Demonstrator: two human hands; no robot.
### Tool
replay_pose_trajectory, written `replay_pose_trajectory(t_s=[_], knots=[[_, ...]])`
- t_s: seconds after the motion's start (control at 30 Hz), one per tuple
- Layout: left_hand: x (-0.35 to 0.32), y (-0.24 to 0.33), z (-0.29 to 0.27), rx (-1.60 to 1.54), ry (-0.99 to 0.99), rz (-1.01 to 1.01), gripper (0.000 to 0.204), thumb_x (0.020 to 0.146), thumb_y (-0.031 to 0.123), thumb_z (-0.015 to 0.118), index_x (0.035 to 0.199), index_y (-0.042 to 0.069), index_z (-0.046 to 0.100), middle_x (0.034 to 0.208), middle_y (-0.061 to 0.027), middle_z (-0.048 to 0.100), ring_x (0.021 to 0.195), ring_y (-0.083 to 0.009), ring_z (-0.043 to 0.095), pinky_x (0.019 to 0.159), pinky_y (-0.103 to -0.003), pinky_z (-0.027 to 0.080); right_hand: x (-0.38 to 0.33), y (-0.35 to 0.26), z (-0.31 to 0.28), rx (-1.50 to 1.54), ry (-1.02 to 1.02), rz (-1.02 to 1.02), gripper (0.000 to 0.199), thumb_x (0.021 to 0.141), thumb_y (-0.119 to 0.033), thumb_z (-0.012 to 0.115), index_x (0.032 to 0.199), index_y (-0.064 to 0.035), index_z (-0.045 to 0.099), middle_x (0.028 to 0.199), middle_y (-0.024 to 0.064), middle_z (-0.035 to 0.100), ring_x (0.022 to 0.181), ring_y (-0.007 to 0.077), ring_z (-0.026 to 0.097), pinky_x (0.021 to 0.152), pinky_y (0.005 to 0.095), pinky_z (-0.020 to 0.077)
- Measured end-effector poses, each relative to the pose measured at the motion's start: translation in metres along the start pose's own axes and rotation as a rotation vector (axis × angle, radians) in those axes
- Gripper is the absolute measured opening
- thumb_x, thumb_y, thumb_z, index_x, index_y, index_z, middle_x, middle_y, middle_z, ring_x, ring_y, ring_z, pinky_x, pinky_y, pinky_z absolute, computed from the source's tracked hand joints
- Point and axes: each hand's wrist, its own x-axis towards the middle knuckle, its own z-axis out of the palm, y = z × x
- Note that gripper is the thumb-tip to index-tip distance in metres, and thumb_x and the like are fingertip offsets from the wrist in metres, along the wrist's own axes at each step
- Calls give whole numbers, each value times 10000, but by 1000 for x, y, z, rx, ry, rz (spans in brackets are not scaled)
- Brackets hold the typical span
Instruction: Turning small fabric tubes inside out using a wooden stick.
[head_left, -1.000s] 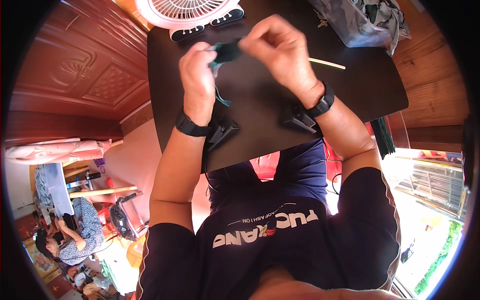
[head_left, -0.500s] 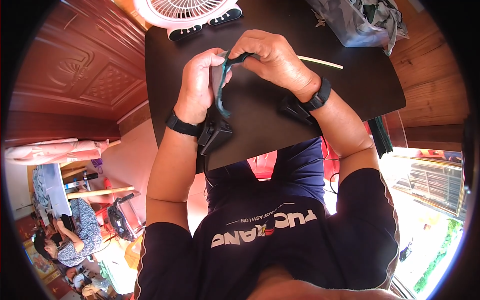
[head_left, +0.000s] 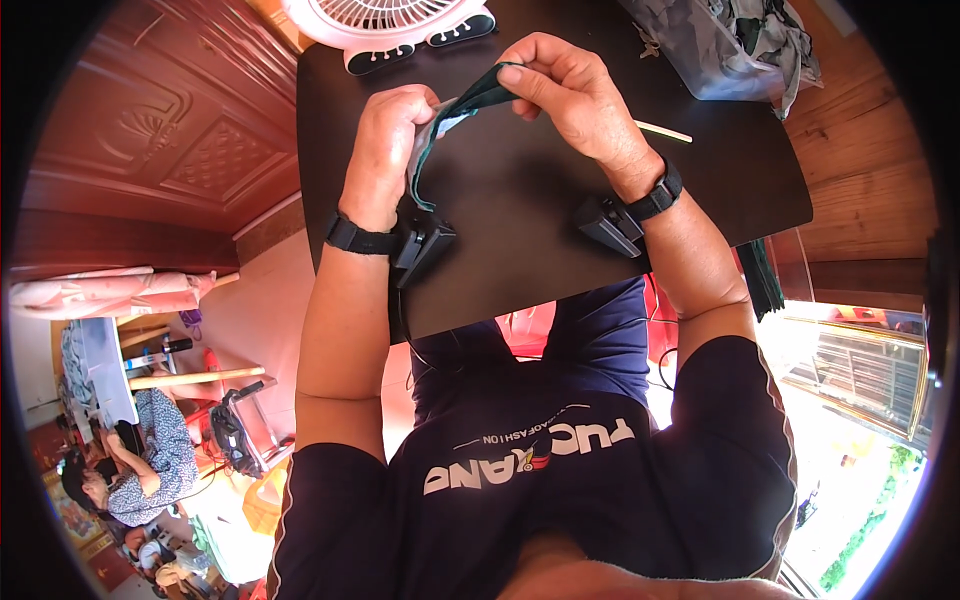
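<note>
A narrow strip of cloth (head_left: pixel 482 96), dark green on one side and pale grey on the other, is held up over the dark table (head_left: pixel 510 220). My left hand (head_left: pixel 388 140) is closed on its grey part, and its lower end hangs down beside the palm. With thumb and fingers, my right hand (head_left: pixel 572 92) pinches the far end of the strip. Between the hands the cloth arches and looks slightly twisted. Part of it is hidden behind my left fingers.
A pink and white fan (head_left: pixel 385 25) stands at the far edge. At the far right sits a clear bin (head_left: pixel 690 60) of grey-green cloth pieces. A pale thin stick (head_left: pixel 663 132) lies by my right wrist. Dark green cloth (head_left: pixel 760 278) hangs right. Another person (head_left: pixel 150 460) sits far left.
My right hand has moved away and to the right, and my left slightly left. The cloth between them is more stretched out, with more of its green side showing.
</note>
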Motion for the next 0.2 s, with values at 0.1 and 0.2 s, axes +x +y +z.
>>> replay_pose_trajectory(t_s=[0.1, 0.2], knots=[[0, 1, 1, -38, -34, -29, 204, 691, 143, 456, 646, -22, 566, 585, -40, 518, 545, -99, 448, 519, -229, 327, 0, 0, -2, -13, 65, -18, 109, 888, -153, 614, 892, -44, 610, 710, -24, 580, 633, 46, 532, 599, 192, 457], [-2, 3, 0, -92, -69, -77, 210, 694, 155, 461, 659, -19, 572, 583, -37, 516, 544, -91, 447, 517, -228, 328, 3, 3, 0, -186, 166, -115, 116, 882, -172, 628, 893, -57, 618, 726, -9, 604, 642, 51, 542, 593, 193, 457]])
